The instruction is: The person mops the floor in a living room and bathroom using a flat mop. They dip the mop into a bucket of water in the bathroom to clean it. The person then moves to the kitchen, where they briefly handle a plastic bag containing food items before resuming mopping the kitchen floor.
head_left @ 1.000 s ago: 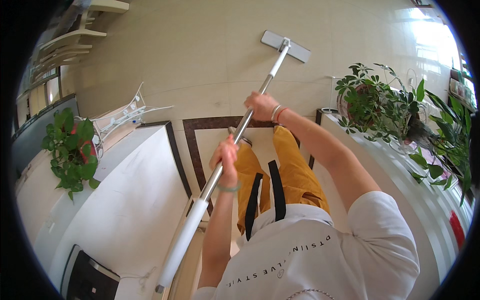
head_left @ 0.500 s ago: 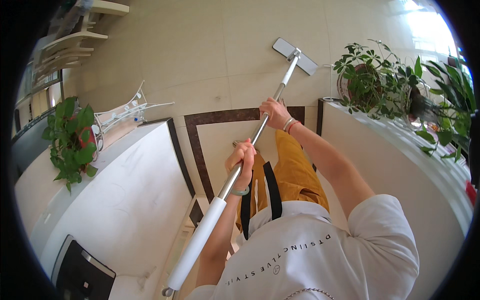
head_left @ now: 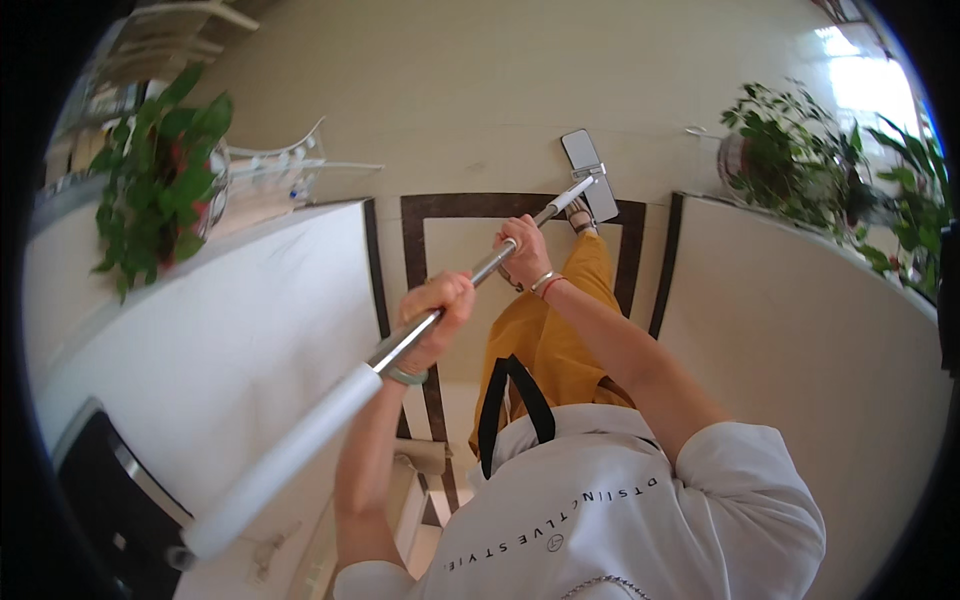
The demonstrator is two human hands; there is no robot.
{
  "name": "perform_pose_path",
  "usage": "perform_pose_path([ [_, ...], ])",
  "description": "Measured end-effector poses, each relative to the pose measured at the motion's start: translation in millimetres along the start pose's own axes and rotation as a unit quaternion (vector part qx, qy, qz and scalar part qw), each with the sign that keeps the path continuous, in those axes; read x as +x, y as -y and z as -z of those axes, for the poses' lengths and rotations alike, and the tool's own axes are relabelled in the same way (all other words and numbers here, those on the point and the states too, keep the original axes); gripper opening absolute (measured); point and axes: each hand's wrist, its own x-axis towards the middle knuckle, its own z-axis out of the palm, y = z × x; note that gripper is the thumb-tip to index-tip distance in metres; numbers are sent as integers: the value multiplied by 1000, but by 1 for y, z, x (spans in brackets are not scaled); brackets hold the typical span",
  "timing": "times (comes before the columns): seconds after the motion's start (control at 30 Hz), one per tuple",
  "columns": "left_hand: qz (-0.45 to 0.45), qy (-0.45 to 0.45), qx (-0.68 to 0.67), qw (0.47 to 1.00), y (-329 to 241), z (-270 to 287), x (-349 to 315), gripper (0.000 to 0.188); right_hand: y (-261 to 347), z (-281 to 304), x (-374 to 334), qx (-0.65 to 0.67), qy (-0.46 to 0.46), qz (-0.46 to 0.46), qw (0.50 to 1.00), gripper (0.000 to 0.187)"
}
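A flat mop (head_left: 300, 440) slants across my front, its white-sleeved handle end low at the left. My left hand (head_left: 440, 308) wraps round the bare metal pole just above the white sleeve. Farther along, my right hand (head_left: 524, 257) is closed round the pole near a white collar. The grey-and-white rectangular mop head (head_left: 580, 150) rests on the pale tiled floor, beside my sandalled foot (head_left: 580, 218) and just beyond the dark floor border.
White low walls flank me on the left (head_left: 250, 310) and right (head_left: 790, 300). Leafy potted plants stand on the left ledge (head_left: 165, 180) and the right ledge (head_left: 780, 150). A white wire rack (head_left: 290, 165) sits by the left plant; a black chair-like object (head_left: 120, 500) is lower left.
The mop head has come back toward my feet and turned steeper. The handle's lower end has swung out to the left, and both hands have moved left with the pole, still gripping it.
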Motion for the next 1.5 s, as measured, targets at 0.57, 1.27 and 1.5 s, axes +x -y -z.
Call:
perform_pose_path([
  [0.57, 50, -350, 60, 934, -28, 93, -124, 28, 117, -169, 16, 95, 367, 159, 912, 7],
  [1.27, 0, -544, -54, 837, 16, 80, -108, 35, 109, -182, 58, -39, 468, 204, 859, 7],
  [1.5, 8, -549, -21, 836, 25, 77, -206, 35, 133, -220, -32, -44, 477, 208, 853, 6],
])
